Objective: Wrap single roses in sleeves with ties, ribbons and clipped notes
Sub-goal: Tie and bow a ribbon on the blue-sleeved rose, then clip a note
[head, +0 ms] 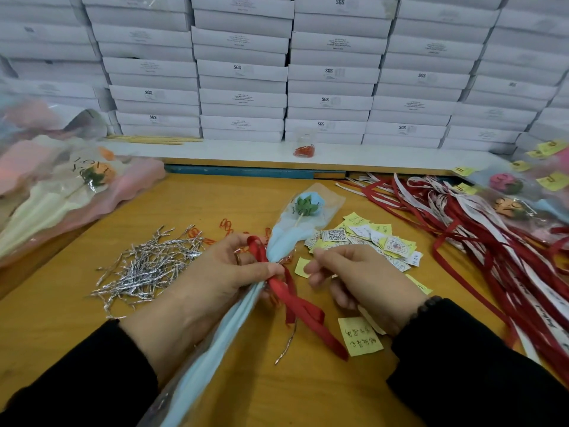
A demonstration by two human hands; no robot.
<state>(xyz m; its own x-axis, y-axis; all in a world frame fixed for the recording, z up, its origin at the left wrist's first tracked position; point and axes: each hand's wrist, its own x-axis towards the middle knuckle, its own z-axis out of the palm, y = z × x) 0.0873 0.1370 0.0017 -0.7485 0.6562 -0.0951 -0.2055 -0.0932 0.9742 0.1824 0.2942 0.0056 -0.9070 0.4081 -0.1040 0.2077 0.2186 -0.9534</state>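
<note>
Left hand grips the gathered neck of the pale blue paper-and-clear-film sleeve, fingers curled round it where the red satin ribbon is tied; ribbon tails trail toward the near edge, a silver wire tie end hangs beside them. Right hand sits just right of the sleeve neck, fingers curled; can't tell whether they're holding anything. Yellow handwritten sticky note lies on the orange wooden worktop just right of the ribbon tails. Pile of silver twist ties left of the sleeve. Blue rose head inside the sleeve's far end, pointing away. Heap of small yellow and white printed notes right of the rose. Red and white loose ribbons further right. Wrapped pink and cream flower sleeves far left. Stacked white cardboard boxes behind everything.
</note>
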